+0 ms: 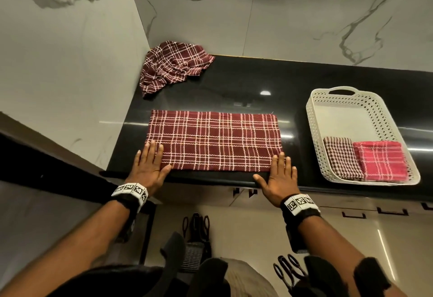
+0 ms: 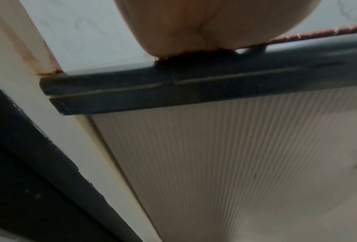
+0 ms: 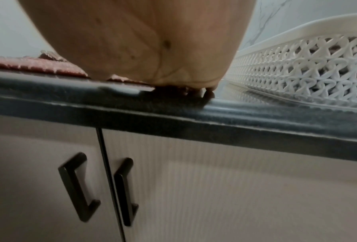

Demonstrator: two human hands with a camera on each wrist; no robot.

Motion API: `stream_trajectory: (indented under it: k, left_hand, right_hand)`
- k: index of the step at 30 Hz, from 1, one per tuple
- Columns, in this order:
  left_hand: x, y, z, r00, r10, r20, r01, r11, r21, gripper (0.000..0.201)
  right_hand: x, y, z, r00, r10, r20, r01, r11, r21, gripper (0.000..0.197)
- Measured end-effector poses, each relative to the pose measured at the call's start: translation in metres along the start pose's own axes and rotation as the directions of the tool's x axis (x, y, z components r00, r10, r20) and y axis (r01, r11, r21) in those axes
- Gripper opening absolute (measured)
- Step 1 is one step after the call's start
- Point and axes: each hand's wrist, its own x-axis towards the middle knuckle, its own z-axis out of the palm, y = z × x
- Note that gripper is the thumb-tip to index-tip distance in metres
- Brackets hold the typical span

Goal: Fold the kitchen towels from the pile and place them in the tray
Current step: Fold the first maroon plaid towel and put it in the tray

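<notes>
A: Nearest first, hands?

B: Left hand (image 1: 150,167) lies flat, fingers straight, on the near-left corner of the maroon plaid kitchen towel with white and pink lines (image 1: 214,140). Right hand (image 1: 278,177) does the same at the near-right corner, palm down, thumb out along the counter lip. Neither grasps anything; both just press.

A: Wrist views agree?

B: Left wrist view shows only the heel of the palm (image 2: 204,24) sitting on the glossy black stone countertop (image 2: 194,77), with the towel hem (image 2: 318,35) running off beside it. Right wrist view: palm heel (image 3: 142,41) on the towel edge (image 3: 34,66), fingers hidden.

A: Towel state?

B: Spread flat as a wide rectangle, near edge close to the counter's front lip (image 1: 210,179), between the two hands.

A: Below the counter?

B: Beige ribbed cabinet doors (image 3: 194,188) with black bar handles (image 3: 78,186).

A: To the right?

B: White perforated plastic tray with a handle cut-out (image 1: 314,132) stands on the counter, apart from the spread towel. In its near end are a folded brown-and-white checked towel (image 1: 341,156) and a folded pink plaid towel (image 1: 380,160), side by side, touching.

A: Far back?

B: Crumpled maroon plaid towel pile (image 1: 172,67) in the far-left corner, against the white marble-veined wall (image 1: 281,20). Well apart from the flat towel.
</notes>
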Motion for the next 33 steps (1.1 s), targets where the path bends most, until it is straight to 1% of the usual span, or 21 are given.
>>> stream_trajectory:
  k: [2,4,6,7,8,9,12,13,15,17,20,22,24,25,27,29,31,32,33]
  left_hand:
    - [0.004,0.005,-0.008,0.999,-0.028,-0.043,0.025,0.997,-0.075,0.08]
    - [0.01,0.011,-0.021,0.987,-0.036,-0.158,0.014,0.99,-0.143,0.069]
    - [0.021,0.017,-0.036,0.953,-0.005,-0.302,-0.054,0.981,-0.186,0.054]
    - [0.027,0.02,-0.041,0.938,0.014,-0.347,-0.085,0.978,-0.192,0.045]
    - [0.032,0.021,-0.045,0.93,0.027,-0.367,-0.101,0.977,-0.186,0.036]
    - [0.039,0.022,-0.049,0.933,0.025,-0.36,-0.094,0.98,-0.175,0.031]
    - [0.06,0.023,-0.055,0.96,-0.034,-0.279,-0.007,0.989,-0.148,0.033]
    - [0.066,0.023,-0.055,0.961,-0.044,-0.273,0.003,0.989,-0.151,0.031]
    - [0.074,0.027,-0.057,0.95,-0.034,-0.311,-0.016,0.988,-0.155,0.023]
    - [0.075,0.035,-0.056,0.939,0.028,-0.341,-0.069,0.992,-0.109,0.018]
    - [0.07,0.052,-0.047,0.919,0.191,-0.344,-0.228,0.971,-0.068,0.013]
    - [0.065,0.066,-0.039,0.883,0.309,-0.354,-0.353,0.933,-0.067,0.014]
    - [0.061,0.079,-0.03,0.828,0.423,-0.368,-0.471,0.881,-0.045,0.018]
    - [0.06,0.085,-0.026,0.802,0.467,-0.372,-0.516,0.856,-0.038,0.019]
    - [0.056,0.097,-0.02,0.773,0.518,-0.367,-0.571,0.82,-0.046,0.021]
    - [0.05,0.108,-0.014,0.757,0.562,-0.333,-0.608,0.792,-0.048,0.028]
    - [0.043,0.117,-0.01,0.739,0.628,-0.244,-0.655,0.755,-0.04,0.036]
    - [0.04,0.12,-0.008,0.723,0.659,-0.207,-0.68,0.732,-0.042,0.039]
    - [0.037,0.122,-0.008,0.704,0.682,-0.199,-0.702,0.711,-0.047,0.041]
  right_hand:
    - [0.001,-0.014,-0.006,0.999,0.049,-0.005,-0.049,0.999,0.015,0.1]
    - [0.001,-0.033,-0.016,0.996,0.076,-0.056,-0.074,0.997,0.033,0.094]
    - [0.003,-0.053,-0.027,0.989,0.021,-0.149,-0.015,0.999,0.041,0.081]
    - [0.006,-0.063,-0.031,0.98,-0.022,-0.195,0.031,0.999,0.043,0.072]
    - [0.009,-0.072,-0.034,0.975,-0.057,-0.214,0.069,0.997,0.047,0.066]
    - [0.014,-0.08,-0.037,0.977,-0.074,-0.202,0.087,0.995,0.054,0.065]
    - [0.042,-0.096,-0.045,0.99,-0.048,-0.133,0.054,0.998,0.043,0.071]
    - [0.054,-0.099,-0.049,0.991,-0.037,-0.129,0.041,0.999,0.033,0.073]
    - [0.08,-0.104,-0.062,0.993,-0.018,-0.116,0.021,0.999,0.027,0.077]
    - [0.108,-0.108,-0.075,0.995,0.002,-0.104,-0.001,1.0,0.015,0.081]
    - [0.15,-0.116,-0.094,0.992,0.012,-0.129,-0.015,1.0,-0.02,0.084]
    - [0.175,-0.121,-0.105,0.989,0.009,-0.149,-0.014,0.999,-0.031,0.086]
    - [0.193,-0.126,-0.116,0.99,0.003,-0.141,-0.011,0.999,-0.052,0.09]
    - [0.202,-0.129,-0.12,0.991,-0.006,-0.131,-0.002,0.998,-0.059,0.09]
    - [0.216,-0.132,-0.126,0.991,-0.042,-0.129,0.034,0.997,-0.064,0.089]
    - [0.225,-0.133,-0.129,0.99,-0.104,-0.096,0.096,0.992,-0.078,0.088]
    - [0.227,-0.132,-0.13,0.988,-0.147,-0.043,0.142,0.985,-0.1,0.087]
    - [0.225,-0.13,-0.13,0.988,-0.15,-0.035,0.145,0.984,-0.106,0.084]
    - [0.221,-0.127,-0.129,0.988,-0.144,-0.051,0.139,0.985,-0.1,0.079]
